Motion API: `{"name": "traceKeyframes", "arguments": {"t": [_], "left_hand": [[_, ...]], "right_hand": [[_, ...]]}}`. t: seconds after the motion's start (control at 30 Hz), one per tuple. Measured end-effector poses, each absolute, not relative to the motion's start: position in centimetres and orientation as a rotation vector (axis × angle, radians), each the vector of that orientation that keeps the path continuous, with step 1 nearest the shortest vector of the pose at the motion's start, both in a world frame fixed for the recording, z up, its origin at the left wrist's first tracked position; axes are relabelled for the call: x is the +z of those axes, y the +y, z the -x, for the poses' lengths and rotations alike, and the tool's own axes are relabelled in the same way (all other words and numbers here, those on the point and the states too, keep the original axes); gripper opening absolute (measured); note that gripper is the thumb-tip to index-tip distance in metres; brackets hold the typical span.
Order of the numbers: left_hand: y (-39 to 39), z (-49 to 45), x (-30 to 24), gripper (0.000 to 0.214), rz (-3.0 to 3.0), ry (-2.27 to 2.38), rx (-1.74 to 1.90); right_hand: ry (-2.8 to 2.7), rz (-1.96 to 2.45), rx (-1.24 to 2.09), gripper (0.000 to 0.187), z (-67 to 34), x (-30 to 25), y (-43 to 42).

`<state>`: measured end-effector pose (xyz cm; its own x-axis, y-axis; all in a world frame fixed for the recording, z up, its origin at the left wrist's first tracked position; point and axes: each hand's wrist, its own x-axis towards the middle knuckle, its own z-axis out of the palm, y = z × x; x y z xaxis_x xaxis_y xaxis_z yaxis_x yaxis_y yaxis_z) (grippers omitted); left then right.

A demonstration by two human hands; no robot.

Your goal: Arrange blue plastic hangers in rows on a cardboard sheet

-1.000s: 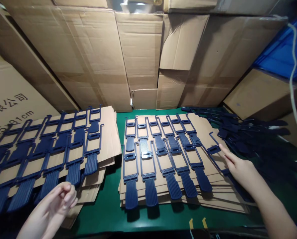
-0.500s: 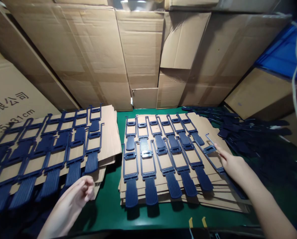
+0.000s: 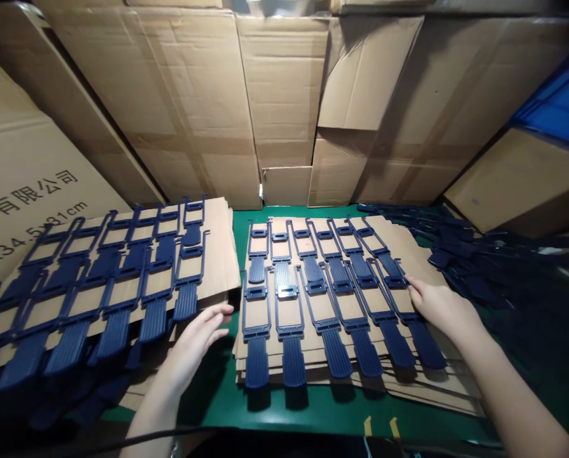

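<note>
Dark blue plastic frames, each with a ribbed flat tab, lie in two rows on a stack of cardboard sheets (image 3: 422,254). My right hand (image 3: 435,308) pinches the side edge of the rightmost dark blue plastic frame (image 3: 428,346) in the nearer row, which lies slanted beside its neighbour (image 3: 396,343). My left hand (image 3: 201,343) hovers empty between the two stacks, fingers apart, near the ribbed tab of a frame (image 3: 185,302) on the left stack. That left cardboard stack (image 3: 220,254) carries similar frames in two rows.
A loose heap of dark blue plastic parts (image 3: 475,261) lies to the right on the green table (image 3: 265,410). Cardboard boxes (image 3: 193,95) wall off the back, and a printed carton (image 3: 21,165) leans at left. Two yellow tips (image 3: 368,426) show at the front edge.
My right hand has brought the plastic frame left, against the end of the nearer row. My left hand has moved right and its curled fingers have opened. The view has shifted slightly.
</note>
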<state>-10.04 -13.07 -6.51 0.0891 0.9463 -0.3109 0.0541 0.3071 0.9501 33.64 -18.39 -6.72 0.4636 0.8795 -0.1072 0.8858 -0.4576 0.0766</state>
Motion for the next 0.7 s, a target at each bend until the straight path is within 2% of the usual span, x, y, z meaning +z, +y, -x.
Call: {"name": "traceKeyframes", "arguments": {"t": [0.13, 0.3, 0.43, 0.57, 0.7], "left_hand": [[-12.9, 8.7, -7.2, 0.05, -1.106, 1.387, 0.769], [-13.2, 7.3, -7.7, 0.065, -1.003, 1.28, 0.749], [-13.2, 7.1, -7.1, 0.064, -0.874, 1.292, 0.811], [-13.3, 7.3, -6.5, 0.052, -0.847, 1.222, 0.817], [-13.8, 7.3, -6.8, 0.055, -0.832, 1.181, 0.846]], "right_hand": [[1.664, -2.767, 0.044, 0.049, -36.1, -7.4, -17.1], [1.59, -2.851, -0.112, 0.052, -39.0, -9.8, -15.6], [1.54, -2.917, -0.138, 0.051, -39.9, -10.9, -14.9], [1.535, -2.954, -0.171, 0.049, -40.3, -11.1, -14.7], [1.532, -3.006, -0.098, 0.048, -40.4, -11.7, -15.0]]}}
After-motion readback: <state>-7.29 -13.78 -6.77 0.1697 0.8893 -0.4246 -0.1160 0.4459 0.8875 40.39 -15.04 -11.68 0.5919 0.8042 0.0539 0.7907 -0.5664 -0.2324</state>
